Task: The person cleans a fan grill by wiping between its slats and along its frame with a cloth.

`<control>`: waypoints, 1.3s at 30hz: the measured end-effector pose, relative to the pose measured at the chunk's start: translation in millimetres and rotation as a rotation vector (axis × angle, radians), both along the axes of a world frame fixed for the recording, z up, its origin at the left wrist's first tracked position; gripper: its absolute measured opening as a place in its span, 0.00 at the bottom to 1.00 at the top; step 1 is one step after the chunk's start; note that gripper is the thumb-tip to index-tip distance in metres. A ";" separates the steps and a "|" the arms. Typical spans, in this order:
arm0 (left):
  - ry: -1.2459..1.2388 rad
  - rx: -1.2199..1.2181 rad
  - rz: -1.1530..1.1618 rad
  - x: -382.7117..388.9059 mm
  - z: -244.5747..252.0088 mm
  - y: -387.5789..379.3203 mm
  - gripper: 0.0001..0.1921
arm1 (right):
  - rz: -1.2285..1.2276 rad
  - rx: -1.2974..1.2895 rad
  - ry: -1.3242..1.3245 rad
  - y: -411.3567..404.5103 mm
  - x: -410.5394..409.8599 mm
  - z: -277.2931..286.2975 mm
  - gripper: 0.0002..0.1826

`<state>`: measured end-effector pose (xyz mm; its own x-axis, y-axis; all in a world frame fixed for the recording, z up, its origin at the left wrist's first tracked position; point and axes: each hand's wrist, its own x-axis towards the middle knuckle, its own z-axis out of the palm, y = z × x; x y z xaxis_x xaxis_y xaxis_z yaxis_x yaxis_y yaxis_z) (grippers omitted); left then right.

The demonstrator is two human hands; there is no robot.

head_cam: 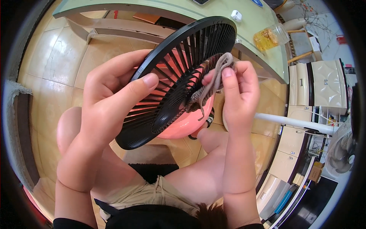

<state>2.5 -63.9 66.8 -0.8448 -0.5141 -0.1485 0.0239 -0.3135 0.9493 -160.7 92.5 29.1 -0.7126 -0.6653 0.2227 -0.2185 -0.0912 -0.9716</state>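
A round black plastic grille (pixel 168 112) with radial slats is held up tilted before me. My left hand (pixel 107 96) grips its left rim, with the thumb over the near face and the fingers partly hidden behind. Pinched in my right hand (pixel 241 90) is a folded grey cloth (pixel 218 71). The cloth touches or lies very close to the slats near the grille's middle right; the exact contact is hidden. Below the grille, a pink plastic basin (pixel 183 127) stands between my legs, largely covered from view.
Beyond the grille is a glass-topped table (pixel 100 3), bearing a jar of yellow liquid (pixel 266 38) and a small white case (pixel 236 15). To the right, a white pole (pixel 294 122) leads to a fan (pixel 340 148) near cream cabinets (pixel 291 140).
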 end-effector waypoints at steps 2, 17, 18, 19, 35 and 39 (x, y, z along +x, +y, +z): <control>0.016 -0.017 0.007 -0.4 0.5 2.1 0.25 | 0.057 -0.069 -0.111 3.8 -3.9 3.3 0.07; -0.012 -0.088 -0.139 -7.1 -2.5 9.3 0.24 | 0.001 0.057 -0.334 10.6 -5.1 15.3 0.10; -0.013 -0.087 -0.144 -7.5 -2.9 10.1 0.24 | -0.004 0.056 -0.336 10.3 -4.1 16.1 0.10; -0.014 -0.086 -0.148 -7.9 -3.7 10.8 0.24 | -0.023 0.082 -0.317 9.8 -3.1 16.6 0.09; 0.021 -0.105 -0.160 -8.7 -7.8 17.3 0.19 | -0.037 0.127 -0.241 8.5 7.3 19.4 0.07; -0.002 -0.133 -0.120 -7.4 -4.2 21.3 0.19 | -0.045 0.068 -0.114 6.6 5.1 8.9 0.06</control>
<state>-4.9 -42.6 62.7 -0.9009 -0.4250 -0.0879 -0.0084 -0.1855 0.9826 -155.6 99.0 38.0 -0.7602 -0.6428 0.0942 -0.1088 -0.0169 -0.9939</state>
